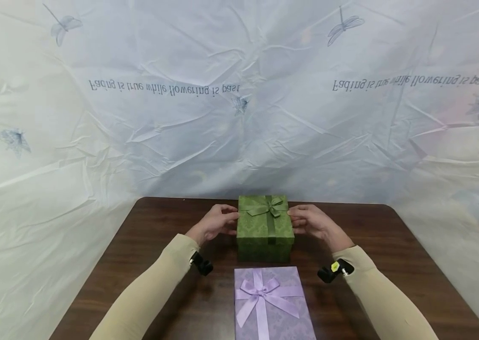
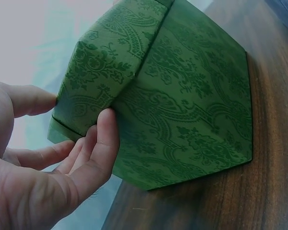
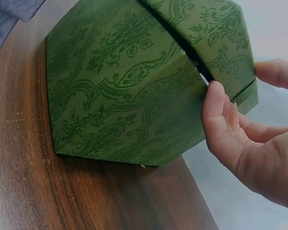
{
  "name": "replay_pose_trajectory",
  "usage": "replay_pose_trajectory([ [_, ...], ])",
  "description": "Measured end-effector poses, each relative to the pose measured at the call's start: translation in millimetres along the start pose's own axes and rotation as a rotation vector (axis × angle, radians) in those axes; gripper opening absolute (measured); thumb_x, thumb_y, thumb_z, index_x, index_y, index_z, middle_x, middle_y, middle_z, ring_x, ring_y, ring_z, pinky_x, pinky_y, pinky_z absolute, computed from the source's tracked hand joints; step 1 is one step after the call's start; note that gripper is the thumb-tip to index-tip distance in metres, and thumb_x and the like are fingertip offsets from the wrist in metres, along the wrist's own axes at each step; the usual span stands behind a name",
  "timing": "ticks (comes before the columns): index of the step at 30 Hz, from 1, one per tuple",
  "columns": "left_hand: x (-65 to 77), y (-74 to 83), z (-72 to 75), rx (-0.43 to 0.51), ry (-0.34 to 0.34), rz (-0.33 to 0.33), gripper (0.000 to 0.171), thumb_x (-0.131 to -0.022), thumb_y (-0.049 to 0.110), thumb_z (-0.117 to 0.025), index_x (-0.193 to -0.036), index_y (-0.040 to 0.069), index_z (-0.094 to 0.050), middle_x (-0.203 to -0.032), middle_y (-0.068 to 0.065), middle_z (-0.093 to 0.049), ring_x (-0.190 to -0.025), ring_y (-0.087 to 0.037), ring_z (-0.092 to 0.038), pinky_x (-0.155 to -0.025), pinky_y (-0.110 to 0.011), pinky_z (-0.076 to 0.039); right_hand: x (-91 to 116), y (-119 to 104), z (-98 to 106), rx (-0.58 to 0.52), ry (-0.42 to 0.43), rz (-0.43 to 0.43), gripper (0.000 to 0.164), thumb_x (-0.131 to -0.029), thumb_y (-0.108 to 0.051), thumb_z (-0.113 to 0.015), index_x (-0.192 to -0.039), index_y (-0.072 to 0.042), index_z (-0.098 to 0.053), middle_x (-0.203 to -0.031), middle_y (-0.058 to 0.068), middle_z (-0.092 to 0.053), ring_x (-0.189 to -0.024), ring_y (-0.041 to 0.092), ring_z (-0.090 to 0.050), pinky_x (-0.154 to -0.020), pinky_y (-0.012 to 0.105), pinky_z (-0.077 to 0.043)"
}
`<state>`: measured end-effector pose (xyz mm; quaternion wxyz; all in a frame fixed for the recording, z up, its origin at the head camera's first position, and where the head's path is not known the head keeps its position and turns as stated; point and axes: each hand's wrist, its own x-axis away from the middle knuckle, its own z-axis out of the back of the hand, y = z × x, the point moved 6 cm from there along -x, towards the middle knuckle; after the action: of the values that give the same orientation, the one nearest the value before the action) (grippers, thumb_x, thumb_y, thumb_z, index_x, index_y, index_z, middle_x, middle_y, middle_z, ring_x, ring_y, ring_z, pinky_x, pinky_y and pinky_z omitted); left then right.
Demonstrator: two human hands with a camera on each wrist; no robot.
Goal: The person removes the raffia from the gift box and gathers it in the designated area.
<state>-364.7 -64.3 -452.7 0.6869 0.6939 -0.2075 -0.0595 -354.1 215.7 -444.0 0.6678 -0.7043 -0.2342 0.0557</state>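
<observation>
A green patterned gift box point(image 1: 264, 250) stands on the table, its lid point(image 1: 253, 226) tied with a green ribbon bow. My left hand point(image 1: 216, 222) holds the lid's left side, thumb at the top edge and fingertips at the lower rim, as the left wrist view shows. On the opposite side my right hand point(image 1: 313, 222) grips the lid the same way. A narrow dark gap shows between lid and box body point(image 3: 115, 91) in the right wrist view. In the left wrist view the lid point(image 2: 105, 62) sits close to the body. The box's inside is hidden.
Nearer to me on the brown wooden table point(image 1: 158, 264) lies a lavender gift box point(image 1: 281, 311) with a ribbon bow, cut off by the head view's lower edge. Wrinkled white printed sheeting point(image 1: 188, 123) hangs behind the table and along both sides.
</observation>
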Motion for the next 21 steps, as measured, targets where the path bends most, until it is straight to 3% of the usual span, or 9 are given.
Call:
replay_pose_trajectory([
  [5, 1.3, 3.6, -0.2, 0.019, 0.011, -0.012, 0.037, -0.096, 0.011, -0.061, -0.128, -0.004, -0.051, -0.11, -0.014, -0.056, -0.083, -0.02, -0.06, -0.071, -0.042, -0.061, 2.2, -4.3, -2.2, -0.013, -0.002, 0.019, 0.049, -0.101, -0.013, -0.051, -0.138, 0.011, -0.031, -0.066, -0.006, -0.032, -0.061, 0.008, -0.034, -0.073, 0.032, -0.052],
  [21, 6.3, 11.6, 3.9, 0.046, 0.042, -0.04, 0.04, -0.094, 0.01, -0.063, -0.131, -0.002, -0.052, -0.12, -0.016, -0.059, -0.092, -0.021, -0.064, -0.072, -0.041, -0.061, 11.8, -17.7, -7.6, 0.033, 0.013, 0.051, 0.066, -0.1, -0.017, -0.054, -0.149, 0.009, -0.019, -0.06, -0.01, -0.033, -0.061, 0.006, -0.041, -0.079, 0.033, -0.056],
])
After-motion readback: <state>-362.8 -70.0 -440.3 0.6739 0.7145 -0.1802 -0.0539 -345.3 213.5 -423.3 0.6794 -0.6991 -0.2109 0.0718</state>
